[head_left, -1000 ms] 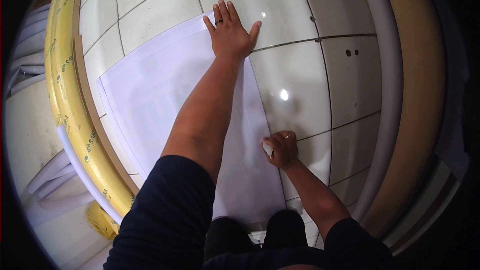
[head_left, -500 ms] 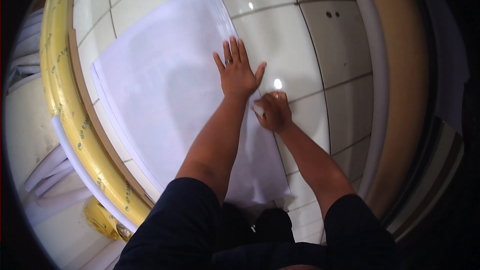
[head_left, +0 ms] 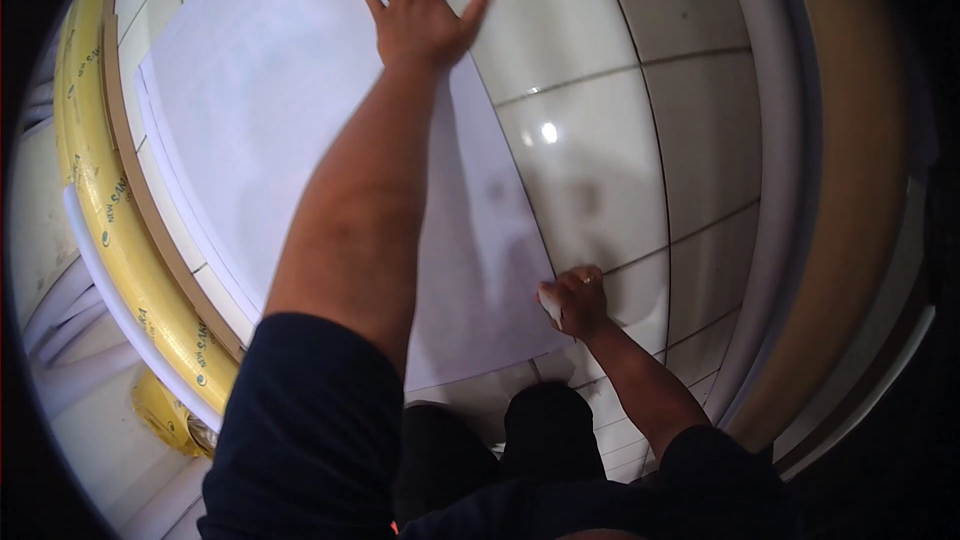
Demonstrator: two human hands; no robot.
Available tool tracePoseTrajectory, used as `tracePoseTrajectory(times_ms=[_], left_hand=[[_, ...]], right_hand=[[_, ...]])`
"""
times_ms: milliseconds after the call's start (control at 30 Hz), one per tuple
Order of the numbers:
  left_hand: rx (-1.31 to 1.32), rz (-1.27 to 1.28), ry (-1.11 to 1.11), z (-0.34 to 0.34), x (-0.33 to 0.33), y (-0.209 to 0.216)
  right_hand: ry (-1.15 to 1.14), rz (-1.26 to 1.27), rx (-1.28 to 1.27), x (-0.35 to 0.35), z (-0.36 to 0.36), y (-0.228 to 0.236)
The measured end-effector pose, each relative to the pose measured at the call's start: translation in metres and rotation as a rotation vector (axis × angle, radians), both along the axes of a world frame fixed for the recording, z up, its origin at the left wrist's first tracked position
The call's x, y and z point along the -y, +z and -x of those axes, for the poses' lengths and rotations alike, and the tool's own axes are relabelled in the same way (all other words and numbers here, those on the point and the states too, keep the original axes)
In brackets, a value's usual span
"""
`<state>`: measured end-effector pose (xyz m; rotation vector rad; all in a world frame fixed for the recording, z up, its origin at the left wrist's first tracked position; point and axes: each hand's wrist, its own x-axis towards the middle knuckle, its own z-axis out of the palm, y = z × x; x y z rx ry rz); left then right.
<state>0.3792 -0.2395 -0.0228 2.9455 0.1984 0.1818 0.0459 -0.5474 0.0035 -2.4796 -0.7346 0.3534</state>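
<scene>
A large white sheet lies on the tiled floor in front of me, its right edge running from the far end toward my knees. My left hand rests flat near the far part of that edge, fingers spread, a ring on one finger. My right hand is closed at the near right corner of the sheet. Something small and pale shows between its fingers; whether it is a tool or a bit of the sheet I cannot tell.
Along the left lies a long yellow wrapped roll beside a brown strip, with more white rolls beyond. Long white and tan rolls stretch along the right. Glossy white tiles show between the sheet and these.
My right hand has slid toward me along the sheet's right edge to its near corner. The left hand remains pressed flat, now higher in the picture. The view has shifted.
</scene>
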Motion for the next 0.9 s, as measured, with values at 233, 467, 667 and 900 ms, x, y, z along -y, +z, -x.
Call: tracePoseTrajectory(times_ms=[233,467,667,900], left_hand=[[0.037,-0.031,-0.045,0.111,0.059,-0.021],[-0.18,0.077,-0.116,0.248,0.133,0.007],[-0.18,0.028,-0.097,0.251,0.131,-0.002],[-0.27,0.042,-0.202,0.345,0.193,-0.011]], right_hand=[[-0.005,-0.109,0.149,0.001,0.001,-0.02],[-0.02,-0.079,0.144,-0.001,0.006,-0.015],[-0.114,-0.144,0.166,0.005,0.038,-0.021],[-0.144,-0.07,0.095,0.053,0.111,-0.014]])
